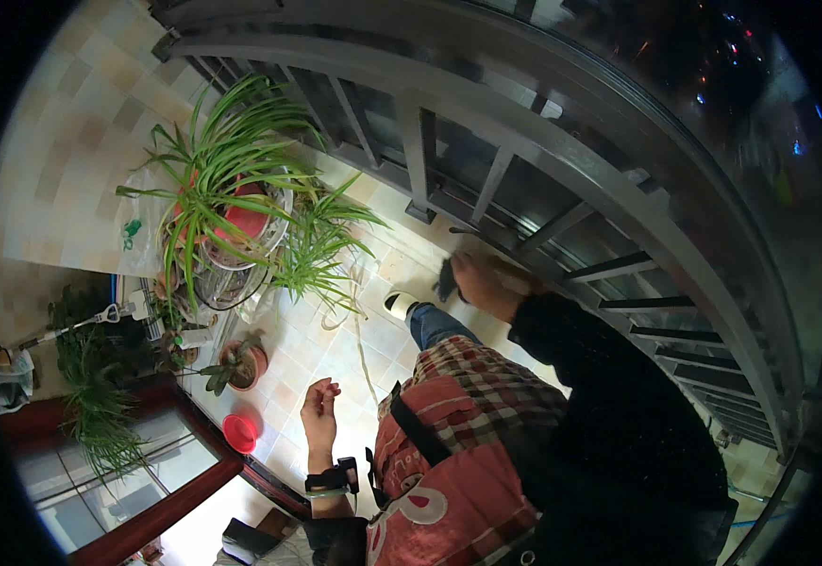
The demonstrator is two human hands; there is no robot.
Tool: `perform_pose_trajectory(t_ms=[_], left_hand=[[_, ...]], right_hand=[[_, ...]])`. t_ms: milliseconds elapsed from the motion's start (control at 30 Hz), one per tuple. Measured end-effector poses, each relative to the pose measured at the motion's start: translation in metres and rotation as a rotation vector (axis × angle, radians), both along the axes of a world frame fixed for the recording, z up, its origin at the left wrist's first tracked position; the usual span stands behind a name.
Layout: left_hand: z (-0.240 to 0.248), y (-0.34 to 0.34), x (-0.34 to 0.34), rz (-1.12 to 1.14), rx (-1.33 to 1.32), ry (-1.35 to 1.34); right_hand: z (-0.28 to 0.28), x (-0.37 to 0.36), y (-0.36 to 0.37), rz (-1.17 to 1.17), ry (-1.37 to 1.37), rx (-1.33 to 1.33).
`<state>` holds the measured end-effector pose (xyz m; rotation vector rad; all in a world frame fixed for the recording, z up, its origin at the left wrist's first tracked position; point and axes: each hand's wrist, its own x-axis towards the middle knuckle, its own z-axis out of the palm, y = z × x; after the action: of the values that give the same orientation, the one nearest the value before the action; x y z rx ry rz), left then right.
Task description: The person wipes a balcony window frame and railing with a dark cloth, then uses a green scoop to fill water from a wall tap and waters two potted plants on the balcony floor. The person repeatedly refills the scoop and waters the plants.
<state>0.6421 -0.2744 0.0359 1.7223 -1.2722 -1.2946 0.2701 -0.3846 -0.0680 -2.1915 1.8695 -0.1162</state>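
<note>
My right hand (479,283) reaches forward to the foot of the dark metal railing (420,156). Its fingers are closed on a dark grey rag (446,281), which hangs on the left side of the hand, low by the sill. Folds of the rag and the sleeve's angle hide part of the grip. My left hand (319,406) is held up in front of my red apron (449,462), over the tiled floor. Its fingers are curled together, and nothing shows in them. A dark band with a small box is on that wrist.
A large spider plant (241,179) in a red and white pot stands at the far left beside the railing. Nearer are a small potted plant (241,366) and a red plastic bowl (239,433). A pale hose (364,354) trails across the floor tiles. A red-brown window frame (180,486) is at lower left.
</note>
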Motion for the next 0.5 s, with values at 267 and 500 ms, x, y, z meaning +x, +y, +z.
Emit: perform_pose_trajectory(t_ms=[267, 500], left_hand=[[-0.003, 0.011, 0.003, -0.007, 0.003, 0.014], [-0.002, 0.017, -0.003, -0.014, -0.061, 0.011]], right_hand=[[0.051, -0.053, 0.026, -0.187, 0.017, -0.421], [0.002, -0.054, -0.008, -0.247, 0.368, -0.402]])
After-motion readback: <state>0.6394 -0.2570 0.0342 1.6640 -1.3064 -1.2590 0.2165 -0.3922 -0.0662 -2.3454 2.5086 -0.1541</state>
